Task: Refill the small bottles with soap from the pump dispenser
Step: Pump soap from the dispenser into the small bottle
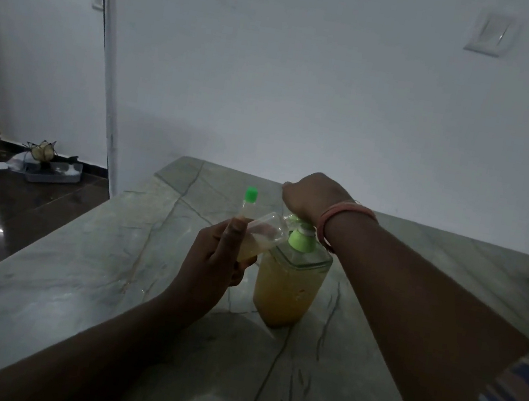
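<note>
A clear square pump dispenser with yellow soap and a green collar stands on the marble table. My right hand rests on top of its pump head, fingers curled over it. My left hand holds a small clear bottle tilted, its open mouth against the pump's spout; some yellowish soap lies in it. Behind my left hand a second small bottle with a green cap stands upright on the table.
A white wall rises behind the table, with a switch plate at the upper right. To the left is dark glossy floor with a grey tray of small items near a doorway.
</note>
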Action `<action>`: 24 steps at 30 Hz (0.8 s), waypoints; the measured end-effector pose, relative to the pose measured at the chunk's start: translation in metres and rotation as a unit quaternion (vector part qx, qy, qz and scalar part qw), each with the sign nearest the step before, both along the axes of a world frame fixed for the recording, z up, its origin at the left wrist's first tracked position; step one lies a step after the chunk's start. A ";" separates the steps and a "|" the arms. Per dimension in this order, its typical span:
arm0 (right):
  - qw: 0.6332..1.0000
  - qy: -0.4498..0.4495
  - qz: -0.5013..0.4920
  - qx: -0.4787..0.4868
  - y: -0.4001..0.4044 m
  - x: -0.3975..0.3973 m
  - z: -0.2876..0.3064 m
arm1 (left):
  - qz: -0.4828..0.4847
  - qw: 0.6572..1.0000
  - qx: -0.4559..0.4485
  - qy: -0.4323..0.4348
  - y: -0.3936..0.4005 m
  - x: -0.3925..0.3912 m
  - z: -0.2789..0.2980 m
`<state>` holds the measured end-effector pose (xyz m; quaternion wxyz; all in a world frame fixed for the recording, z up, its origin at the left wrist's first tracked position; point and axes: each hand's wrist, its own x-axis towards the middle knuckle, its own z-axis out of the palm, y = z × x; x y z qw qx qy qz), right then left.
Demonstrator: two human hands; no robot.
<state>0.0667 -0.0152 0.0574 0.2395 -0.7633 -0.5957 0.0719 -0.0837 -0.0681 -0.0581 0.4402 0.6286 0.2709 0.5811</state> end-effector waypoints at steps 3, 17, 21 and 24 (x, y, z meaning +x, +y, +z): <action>0.998 0.042 0.012 0.034 0.003 0.001 -0.002 | 0.002 1.000 0.001 0.003 0.000 0.000 0.001; 1.000 0.002 -0.004 0.004 0.006 -0.001 -0.004 | 0.003 1.000 0.001 0.000 0.002 -0.001 -0.001; 1.000 -0.018 0.006 -0.020 -0.001 -0.002 0.000 | 0.001 1.000 -0.004 0.004 -0.001 -0.001 0.000; 1.000 -0.013 0.015 -0.017 0.005 0.000 -0.001 | 0.008 1.000 -0.006 0.008 -0.001 -0.001 0.001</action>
